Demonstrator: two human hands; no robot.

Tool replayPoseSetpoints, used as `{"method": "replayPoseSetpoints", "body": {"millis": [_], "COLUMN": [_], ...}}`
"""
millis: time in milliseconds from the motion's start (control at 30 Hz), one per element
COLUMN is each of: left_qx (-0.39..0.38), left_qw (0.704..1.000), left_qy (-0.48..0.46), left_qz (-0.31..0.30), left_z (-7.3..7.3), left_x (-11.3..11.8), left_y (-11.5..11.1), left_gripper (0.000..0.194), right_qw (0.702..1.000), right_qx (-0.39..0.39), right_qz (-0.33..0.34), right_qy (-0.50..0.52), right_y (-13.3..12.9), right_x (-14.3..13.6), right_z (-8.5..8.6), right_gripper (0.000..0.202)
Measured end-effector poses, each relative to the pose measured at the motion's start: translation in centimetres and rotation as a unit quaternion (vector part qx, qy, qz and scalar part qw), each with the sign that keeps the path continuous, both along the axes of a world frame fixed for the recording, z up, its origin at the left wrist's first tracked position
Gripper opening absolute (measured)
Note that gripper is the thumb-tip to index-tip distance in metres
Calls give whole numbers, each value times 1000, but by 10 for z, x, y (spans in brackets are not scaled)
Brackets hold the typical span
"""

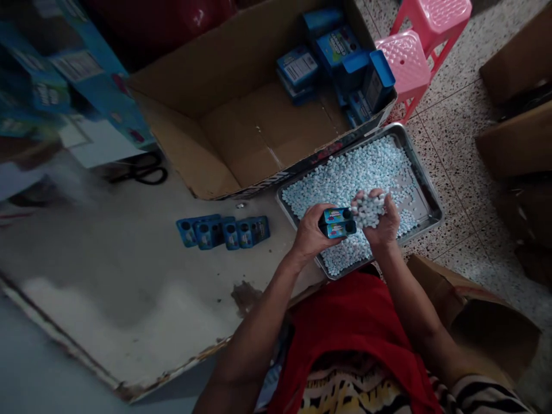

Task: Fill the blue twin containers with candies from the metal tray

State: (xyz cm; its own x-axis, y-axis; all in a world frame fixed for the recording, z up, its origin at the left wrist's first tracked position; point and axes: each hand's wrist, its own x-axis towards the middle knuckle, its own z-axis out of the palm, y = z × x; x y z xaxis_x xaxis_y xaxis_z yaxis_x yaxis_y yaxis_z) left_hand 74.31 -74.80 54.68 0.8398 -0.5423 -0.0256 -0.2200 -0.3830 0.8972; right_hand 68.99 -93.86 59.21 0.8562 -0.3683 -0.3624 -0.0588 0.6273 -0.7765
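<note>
Left hand (311, 234) gripped 2 small blue boxes (338, 223) side by side, over the tray (433, 211). More blue boxes (222, 232) stood on the table (164, 270), left of that grip. Right hand (383, 225) cupped pale candies (370, 209), just right of the gripped boxes.

One tray (426, 202), two held blue boxes (338, 223), two pink stools (404, 64).

Speckled floor (444, 121), pink stools (403, 60)

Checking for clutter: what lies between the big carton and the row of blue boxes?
A small shiny scrap on the tabletop, between the carton and the blue boxes, seen in the head view.
</note>
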Motion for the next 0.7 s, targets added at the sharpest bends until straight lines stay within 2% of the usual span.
{"method": "replayPoseSetpoints", "body": {"millis": [100,300,433,567,700], "left_qx": [9,-5,-20,-29,-31], "left_qw": [1000,1000,999,995,995], "left_qy": [5,13,11,-3,-1], "left_qz": [-9,0,42,92,95], "left_z": [6,3,-2,-3,-3], "left_x": [-2,-7,-11,-12,-12], "left_y": [-5,-1,-3,-16,-21], "left_gripper": [77,78,76,78,80], "right_qw": [998,994,989,977,968], "right_qx": [-34,-77,-108,-187,-226], "right_qz": [0,-9,4,12,23], "right_qy": [-46,-73,-103,-107,-111], "right_y": [12,16,20,23,26], "right_x": [10,22,17,10,6], "right_z": [13,11,16,22,29], "right_gripper": [44,51,45,48,53]}}
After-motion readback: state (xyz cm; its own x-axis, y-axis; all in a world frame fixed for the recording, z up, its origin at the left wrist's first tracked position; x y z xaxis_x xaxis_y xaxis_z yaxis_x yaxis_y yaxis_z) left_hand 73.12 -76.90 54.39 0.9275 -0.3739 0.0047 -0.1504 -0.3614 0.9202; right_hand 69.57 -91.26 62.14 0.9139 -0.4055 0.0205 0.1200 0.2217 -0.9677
